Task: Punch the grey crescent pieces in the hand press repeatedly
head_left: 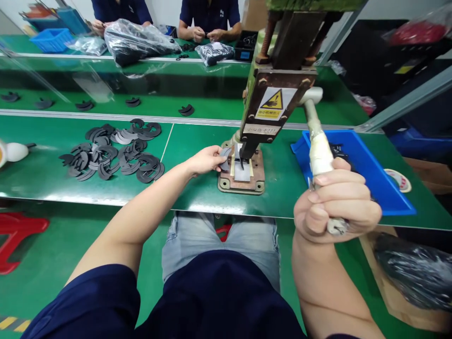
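Note:
A hand press (pixel 271 108) with a yellow warning label stands on a metal base (pixel 242 181) at the front of the green table. My left hand (pixel 206 159) pinches a dark curved flat piece (pixel 224 155) at the left side of the press die. My right hand (pixel 337 202) is wrapped in a fist round the white-taped press lever (pixel 319 150), which slants down toward me. A pile of several dark crescent pieces (pixel 113 153) lies on the table left of my left arm.
A blue tray (pixel 370 174) with dark pieces sits right of the press, a tape roll (pixel 399 180) beside it. Single dark pieces (pixel 186 110) lie along the belt behind. Two other people (pixel 208 21) work at the far table among plastic bags (pixel 137 42).

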Tool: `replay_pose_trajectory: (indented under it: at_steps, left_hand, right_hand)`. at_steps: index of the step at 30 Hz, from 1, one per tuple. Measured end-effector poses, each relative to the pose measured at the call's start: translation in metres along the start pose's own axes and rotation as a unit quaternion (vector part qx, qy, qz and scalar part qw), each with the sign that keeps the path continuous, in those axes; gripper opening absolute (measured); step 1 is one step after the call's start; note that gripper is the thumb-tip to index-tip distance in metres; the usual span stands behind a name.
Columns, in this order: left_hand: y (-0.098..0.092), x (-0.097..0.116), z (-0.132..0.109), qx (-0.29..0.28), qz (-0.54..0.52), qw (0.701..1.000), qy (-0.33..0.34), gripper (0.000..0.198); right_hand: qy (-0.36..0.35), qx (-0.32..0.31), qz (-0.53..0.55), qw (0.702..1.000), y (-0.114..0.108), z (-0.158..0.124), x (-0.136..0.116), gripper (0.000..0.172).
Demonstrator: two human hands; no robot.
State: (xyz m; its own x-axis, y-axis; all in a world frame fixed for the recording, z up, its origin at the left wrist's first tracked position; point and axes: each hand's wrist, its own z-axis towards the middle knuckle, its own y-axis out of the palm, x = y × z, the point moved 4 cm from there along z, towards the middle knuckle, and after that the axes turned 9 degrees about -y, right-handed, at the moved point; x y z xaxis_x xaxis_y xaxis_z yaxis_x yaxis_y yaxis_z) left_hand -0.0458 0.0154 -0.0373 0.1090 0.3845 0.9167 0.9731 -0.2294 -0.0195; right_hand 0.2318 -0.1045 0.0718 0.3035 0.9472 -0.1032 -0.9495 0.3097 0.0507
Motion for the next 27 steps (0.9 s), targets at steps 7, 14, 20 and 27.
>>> replay_pose_trajectory:
  at_steps: [7,14,20,27]
  left_hand:
    - [0.008,0.004,0.009,0.033,0.073,0.996,0.042,0.033]
    - [0.012,0.003,0.009,0.041,0.058,0.997,0.031,0.034]
    - [0.010,0.002,0.017,0.051,0.112,0.992,0.036,0.028]
    - [0.013,0.016,0.020,0.010,0.128,0.991,-0.031,0.032]
  right_hand:
    - [0.022,-0.027,-0.004,0.999,-0.002,0.002,-0.008,0.040]
    - [0.019,-0.025,-0.003,0.999,0.000,0.002,-0.008,0.042]
    - [0.022,-0.030,-0.006,0.999,0.000,0.001,-0.008,0.041]
    - [0.026,-0.029,-0.010,0.999,-0.001,0.001,-0.008,0.042]
